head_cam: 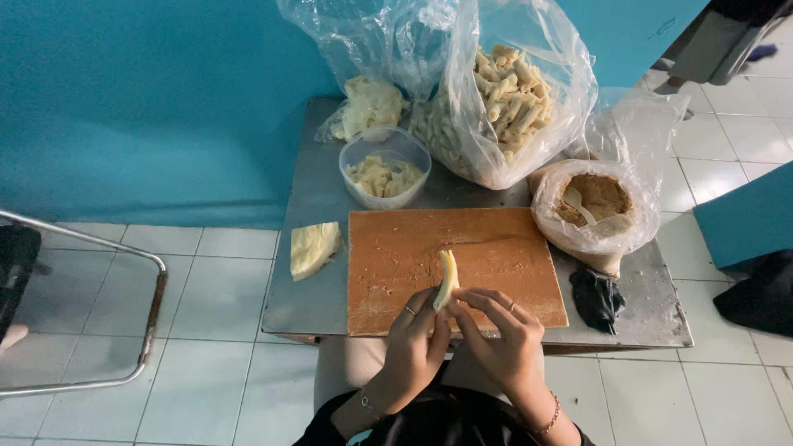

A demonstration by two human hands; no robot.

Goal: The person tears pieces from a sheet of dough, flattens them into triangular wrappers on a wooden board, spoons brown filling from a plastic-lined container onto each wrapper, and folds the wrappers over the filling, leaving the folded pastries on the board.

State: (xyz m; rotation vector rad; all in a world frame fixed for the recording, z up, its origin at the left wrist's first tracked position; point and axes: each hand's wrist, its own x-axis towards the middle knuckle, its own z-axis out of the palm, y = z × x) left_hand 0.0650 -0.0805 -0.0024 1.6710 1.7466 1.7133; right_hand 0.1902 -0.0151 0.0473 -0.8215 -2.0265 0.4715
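Here the left hand [413, 343] and right hand [500, 334] both pinch a pale dough wrapper [447, 279] above the wooden board [496, 256]; a light, even fingertip grip should prevent tearing. Beyond stand the filling tub [384, 168] and bagged rolls [505, 99].

Board [462, 264] on table [314, 289], tub [384, 168] and bags [504, 99] behind, wrapper stack [312, 249] left.

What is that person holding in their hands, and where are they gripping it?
A pale yellow strip of dough, pinched at its lower end between the fingertips of the left hand and the right hand.
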